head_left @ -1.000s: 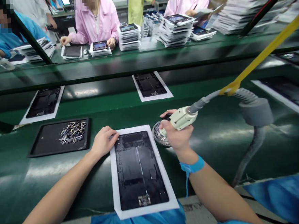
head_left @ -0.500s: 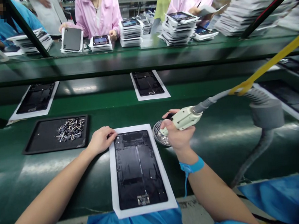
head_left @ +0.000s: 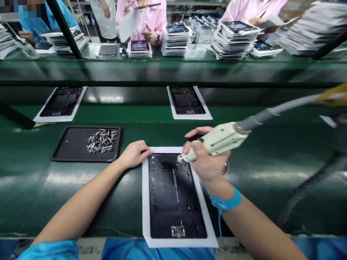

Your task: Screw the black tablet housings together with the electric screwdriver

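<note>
A black tablet shell lies on a white sheet on the green belt in front of me. My left hand rests curled on the sheet's top left corner. My right hand is wrapped round a cream electric screwdriver, whose tip hangs over the shell's top right corner. A grey hose runs from the tool off to the right. A blue strap circles my right wrist. A small round metal dish is almost hidden behind that hand.
A black tray with a heap of screws sits to the left. Two more shells on white sheets lie farther up the belt. Across the line, people in pink and blue coats handle stacks of tablets.
My right hand has carried the screwdriver left, from the round dish to the shell's top right corner. The view has shifted left. A person opposite has lifted a sheet.
</note>
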A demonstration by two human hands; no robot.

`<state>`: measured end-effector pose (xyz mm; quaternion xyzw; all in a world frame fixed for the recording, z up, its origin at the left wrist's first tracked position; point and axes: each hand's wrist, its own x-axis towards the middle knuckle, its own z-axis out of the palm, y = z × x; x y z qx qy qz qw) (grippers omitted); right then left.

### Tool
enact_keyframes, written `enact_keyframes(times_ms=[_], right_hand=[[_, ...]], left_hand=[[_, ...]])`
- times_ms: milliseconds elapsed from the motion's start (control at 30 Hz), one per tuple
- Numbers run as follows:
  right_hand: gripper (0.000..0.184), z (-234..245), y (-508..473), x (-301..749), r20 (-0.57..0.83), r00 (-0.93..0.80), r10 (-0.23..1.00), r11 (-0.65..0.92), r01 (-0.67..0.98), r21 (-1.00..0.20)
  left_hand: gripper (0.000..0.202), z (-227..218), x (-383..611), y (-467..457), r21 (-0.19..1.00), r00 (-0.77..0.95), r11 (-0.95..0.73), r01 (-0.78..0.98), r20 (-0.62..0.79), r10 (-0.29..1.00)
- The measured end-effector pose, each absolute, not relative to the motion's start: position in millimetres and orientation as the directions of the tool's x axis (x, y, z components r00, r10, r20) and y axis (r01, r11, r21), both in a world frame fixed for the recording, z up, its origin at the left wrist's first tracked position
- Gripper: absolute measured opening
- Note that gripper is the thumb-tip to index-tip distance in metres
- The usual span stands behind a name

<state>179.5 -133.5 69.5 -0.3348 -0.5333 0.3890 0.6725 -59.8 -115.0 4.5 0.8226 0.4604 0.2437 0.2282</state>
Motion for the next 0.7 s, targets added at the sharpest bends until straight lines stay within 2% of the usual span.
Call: enact_keyframes(times_ms=[100, 233, 433, 700], right_hand=[[0.027, 63, -129, 142, 0.474, 0.003, 0.880, 0.466, -0.194, -0.863], [0.027, 52, -122, 111, 0.462, -0.067, 0.884, 0.446, -0.174, -0.878], [0.031, 40, -117, 101, 0.423, -0.072, 0.903, 0.407, -0.166, -0.898], [0.034, 29, -117, 100, 0.441, -0.063, 0.895, 0.427, -0.160, -0.890]], left_hand=[[0.022, 2, -59, -114, 0.601, 0.467, -0.477, 0.641, 0.188, 0.864], [0.023, -2, -57, -113, 0.620, 0.478, -0.476, 0.624, 0.179, 0.860], [0.022, -3, -53, -113, 0.634, 0.470, -0.454, 0.625, 0.158, 0.868], [0.023, -4, -49, -114, 0.633, 0.446, -0.438, 0.638, 0.160, 0.881]])
